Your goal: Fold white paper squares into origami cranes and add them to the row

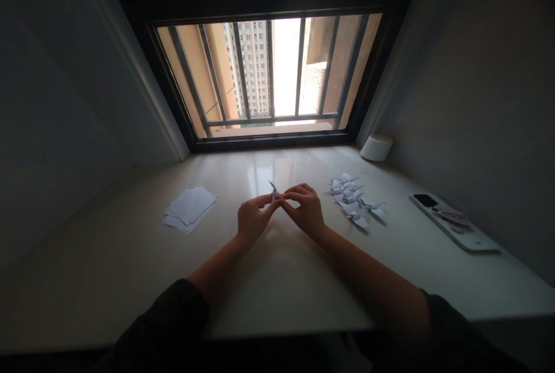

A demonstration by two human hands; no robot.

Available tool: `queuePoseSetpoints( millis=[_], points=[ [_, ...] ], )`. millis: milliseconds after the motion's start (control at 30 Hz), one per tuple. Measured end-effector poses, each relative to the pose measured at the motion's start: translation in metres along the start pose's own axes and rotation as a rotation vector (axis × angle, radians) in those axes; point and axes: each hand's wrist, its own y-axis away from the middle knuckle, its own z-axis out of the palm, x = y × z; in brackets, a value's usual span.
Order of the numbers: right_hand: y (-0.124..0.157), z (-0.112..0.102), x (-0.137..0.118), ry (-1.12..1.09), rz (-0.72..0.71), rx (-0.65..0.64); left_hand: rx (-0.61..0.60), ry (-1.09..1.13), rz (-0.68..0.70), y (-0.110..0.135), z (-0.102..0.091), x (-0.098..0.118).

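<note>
Between my two hands, above the middle of the white sill, is a small folded paper piece (274,189) with a thin point sticking up. My left hand (255,217) pinches it from the left between thumb and fingers. From the right, the fingertips of my right hand (305,206) close on its other side, and the two hands touch or nearly touch there. Fingers hide most of the paper's lower part. To the right lies a cluster of several folded paper cranes (349,195). Left of my hands rests a loose stack of white paper sheets (191,206).
A phone (477,240) with a ring or grip on its back lies at the right by the wall. A white rounded object (376,147) stands in the far right corner. Behind the sill (277,292) is a dark-framed window (277,143) with bars outside.
</note>
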Motion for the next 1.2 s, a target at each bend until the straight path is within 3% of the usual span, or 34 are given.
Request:
queuePoseSetpoints(
  millis=[200,333,767,967,1200],
  points=[
    [-0.002,0.003,0.006,-0.232,0.149,0.052,-0.030,-0.159,0.018,-0.005,-0.001,-0.006],
    [-0.002,0.006,0.013,-0.228,0.270,0.014,-0.039,-0.236,0.033,-0.007,-0.002,-0.009],
    [-0.001,0.006,0.009,-0.268,0.295,-0.072,-0.105,-0.575,0.080,-0.005,-0.004,-0.005],
    [0.001,0.005,0.006,-0.199,0.224,-0.183,-0.166,-0.607,0.160,-0.005,-0.005,-0.004],
    [0.000,0.006,0.009,-0.393,0.232,-0.312,-0.187,-0.524,0.170,-0.005,-0.005,-0.006]
  ],
)
